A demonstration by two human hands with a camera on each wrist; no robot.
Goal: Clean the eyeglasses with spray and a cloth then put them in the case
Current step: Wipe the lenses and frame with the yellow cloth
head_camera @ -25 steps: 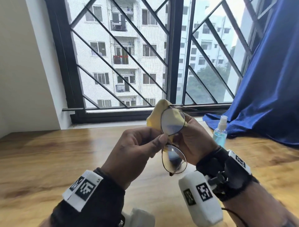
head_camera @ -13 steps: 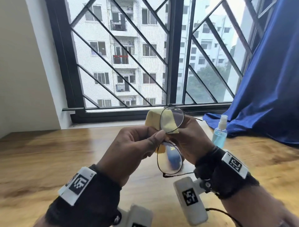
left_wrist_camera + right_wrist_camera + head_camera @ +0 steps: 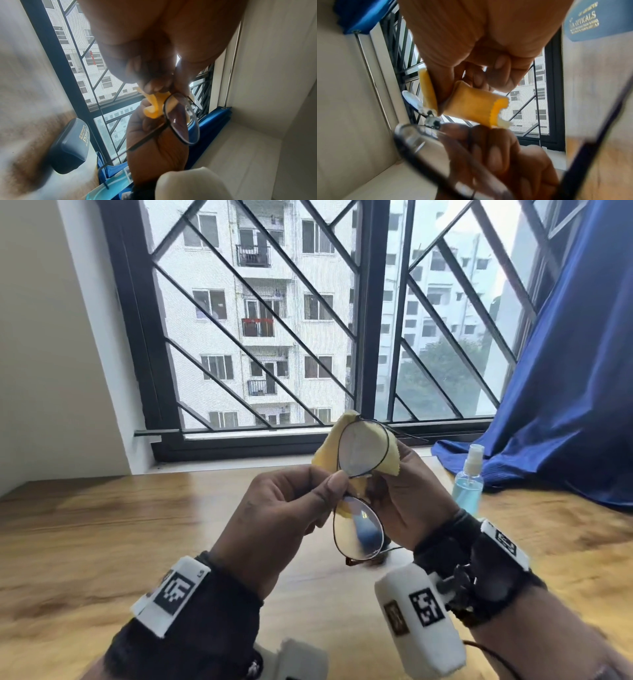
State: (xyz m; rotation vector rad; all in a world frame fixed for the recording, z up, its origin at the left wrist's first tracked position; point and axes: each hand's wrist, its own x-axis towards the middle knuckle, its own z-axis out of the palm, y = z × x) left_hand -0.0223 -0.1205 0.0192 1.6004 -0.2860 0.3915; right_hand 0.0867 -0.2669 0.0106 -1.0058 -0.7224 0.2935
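The left hand (image 3: 284,518) pinches the eyeglasses (image 3: 359,501) at the bridge, thumb and forefinger closed on the thin metal between the two lenses. The right hand (image 3: 407,501), just behind the eyeglasses, is curled round a yellow cloth (image 3: 329,446) and presses it to the back of the upper lens. Both hands hold the eyeglasses up in the air above the wooden tabletop (image 3: 102,525), turned so one lens sits above the other.

The wire frame looks light and easily bent, the lenses smooth and quick to smear, so the bridge or rim seems the safest place to hold, with only the soft cloth on the glass.

Beyond the eyeglasses a spray bottle (image 3: 468,484) stands on the tabletop, touching a blue curtain (image 3: 565,405). The dark case (image 3: 68,147) lies on the tabletop near the window (image 3: 260,320).
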